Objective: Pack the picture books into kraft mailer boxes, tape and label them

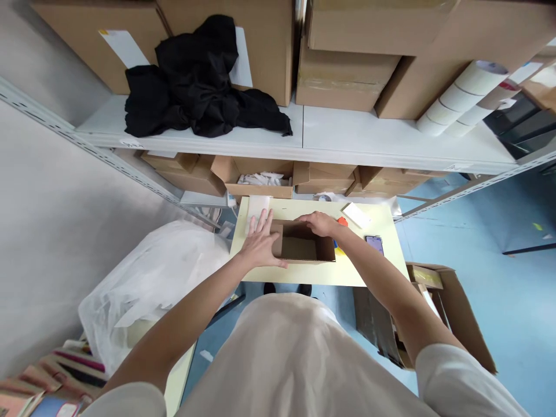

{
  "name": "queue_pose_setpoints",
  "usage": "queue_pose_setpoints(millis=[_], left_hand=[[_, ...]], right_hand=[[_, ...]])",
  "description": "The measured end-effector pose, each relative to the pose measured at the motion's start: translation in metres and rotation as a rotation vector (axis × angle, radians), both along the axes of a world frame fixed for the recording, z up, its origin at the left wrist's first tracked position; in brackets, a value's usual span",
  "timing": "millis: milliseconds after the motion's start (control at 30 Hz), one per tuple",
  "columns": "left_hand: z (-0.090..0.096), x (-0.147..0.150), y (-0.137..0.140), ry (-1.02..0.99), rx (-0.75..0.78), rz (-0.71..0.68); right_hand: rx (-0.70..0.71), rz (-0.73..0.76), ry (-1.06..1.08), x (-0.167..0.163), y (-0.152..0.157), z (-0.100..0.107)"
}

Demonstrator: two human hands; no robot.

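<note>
A small open cardboard box [299,249] stands on the cream table [347,269], and its inside shows bare. My left hand [258,243] lies with fingers spread against the left end of the box, over a flap. At the far rim of the box, toward its right, my right hand [319,223] has its fingers bent over the edge; the fingertips are partly hidden. Partly behind my right wrist is an orange and blue object [342,221], its kind unclear. A white sheet [257,208] lies beyond my left fingers.
A phone [374,244] and a white slab-like item [356,215] lie on the table's right. Above is a shelf [339,130] with cartons, black cloth [200,87] and tape rolls [464,95]. A plastic-wrapped bundle [152,278] stands left, an open carton [460,313] right.
</note>
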State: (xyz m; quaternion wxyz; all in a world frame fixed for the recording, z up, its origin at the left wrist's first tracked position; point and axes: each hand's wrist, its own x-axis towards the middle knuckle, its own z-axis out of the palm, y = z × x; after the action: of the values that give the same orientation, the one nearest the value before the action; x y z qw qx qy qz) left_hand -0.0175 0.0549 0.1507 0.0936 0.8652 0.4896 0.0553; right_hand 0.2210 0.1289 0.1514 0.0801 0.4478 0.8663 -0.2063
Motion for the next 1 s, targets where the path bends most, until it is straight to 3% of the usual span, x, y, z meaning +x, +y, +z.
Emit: queue_pose_setpoints(millis=[100,167,267,367,467,767,933,1000], left_hand=[[0.0,0.0,0.007,0.043,-0.019,-0.054],[-0.001,0.001,0.01,0.051,-0.006,-0.039],[-0.004,0.004,0.01,0.039,-0.004,-0.005],[-0.007,0.009,0.008,0.031,-0.023,0.035],[-0.01,0.011,0.007,0.039,-0.034,0.056],[-0.008,0.011,0.008,0.077,-0.087,0.0],[-0.007,0.007,0.005,0.046,-0.076,-0.011],[-0.008,0.006,0.004,0.024,-0.077,-0.019]], right_hand=[[0.029,-0.008,-0.022,0.002,-0.004,0.003],[0.125,-0.081,-0.012,0.007,-0.017,0.005],[0.3,-0.399,0.023,0.019,-0.053,0.004],[0.258,-0.701,0.047,0.031,-0.09,-0.002],[0.2,-0.767,0.093,0.032,-0.109,-0.008],[0.13,-0.644,-0.078,0.008,-0.096,0.008],[0.004,-0.268,0.133,0.031,-0.091,0.002],[-0.052,-0.194,0.177,0.044,-0.091,-0.003]])
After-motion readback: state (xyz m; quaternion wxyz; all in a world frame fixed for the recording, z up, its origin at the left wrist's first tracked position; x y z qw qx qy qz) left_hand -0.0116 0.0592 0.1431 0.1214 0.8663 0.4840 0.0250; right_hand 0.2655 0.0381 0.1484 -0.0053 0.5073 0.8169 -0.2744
